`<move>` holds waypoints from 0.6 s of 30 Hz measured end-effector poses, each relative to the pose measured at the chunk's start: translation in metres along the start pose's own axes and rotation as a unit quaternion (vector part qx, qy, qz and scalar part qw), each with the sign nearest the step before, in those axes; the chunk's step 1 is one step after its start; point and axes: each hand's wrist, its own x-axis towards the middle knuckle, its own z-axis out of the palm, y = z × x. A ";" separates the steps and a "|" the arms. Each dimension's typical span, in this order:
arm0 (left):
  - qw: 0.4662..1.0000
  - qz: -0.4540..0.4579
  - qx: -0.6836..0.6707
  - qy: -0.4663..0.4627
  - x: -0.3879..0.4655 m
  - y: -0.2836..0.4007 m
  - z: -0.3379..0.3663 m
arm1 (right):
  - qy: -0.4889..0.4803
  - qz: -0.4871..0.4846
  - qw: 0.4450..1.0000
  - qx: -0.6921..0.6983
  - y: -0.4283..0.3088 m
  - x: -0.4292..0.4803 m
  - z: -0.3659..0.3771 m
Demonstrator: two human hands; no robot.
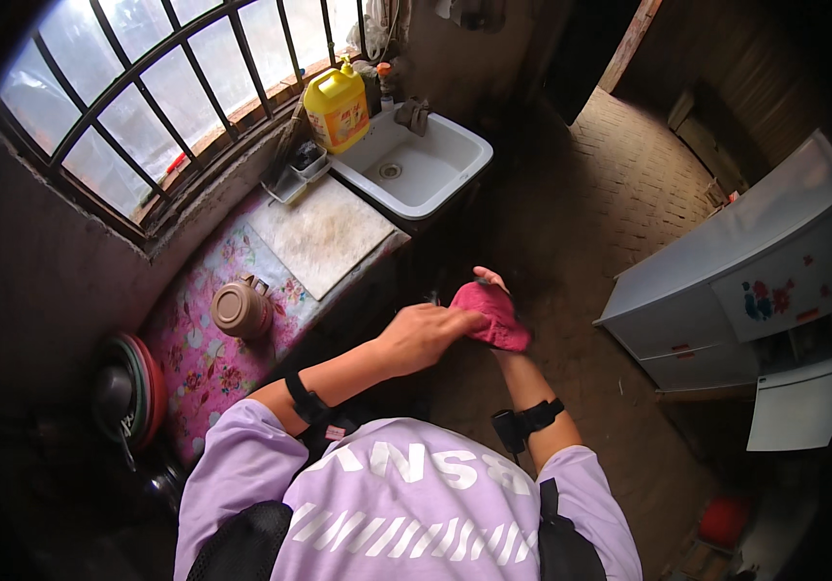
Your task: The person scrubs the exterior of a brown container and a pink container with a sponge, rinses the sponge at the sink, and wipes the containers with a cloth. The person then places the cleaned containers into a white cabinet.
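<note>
A crumpled pink cloth (490, 316) covers most of my right hand (489, 277), which is in front of me above the floor. Fingertips of that hand show past the cloth's far edge, and its palm is hidden. My left hand (423, 338) reaches across from the left, its fingers pinching the cloth's near side. How my right fingers are bent under the cloth cannot be made out. On the counter to the left, a beige lidded mug (236, 309) with a handle is nearest to my left forearm.
A white cutting board (321, 236) lies on a floral tablecloth (231, 374). Beyond it are a sink (423, 163), a yellow pump jug (336, 109) and small trays (292, 181). Stacked basins (151, 392) lean at the left. A white cabinet (721, 290) stands right.
</note>
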 end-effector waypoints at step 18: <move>0.701 -0.329 -0.609 0.171 -0.022 -0.048 -0.034 | -0.072 -0.305 0.892 -0.325 -0.122 -0.019 0.045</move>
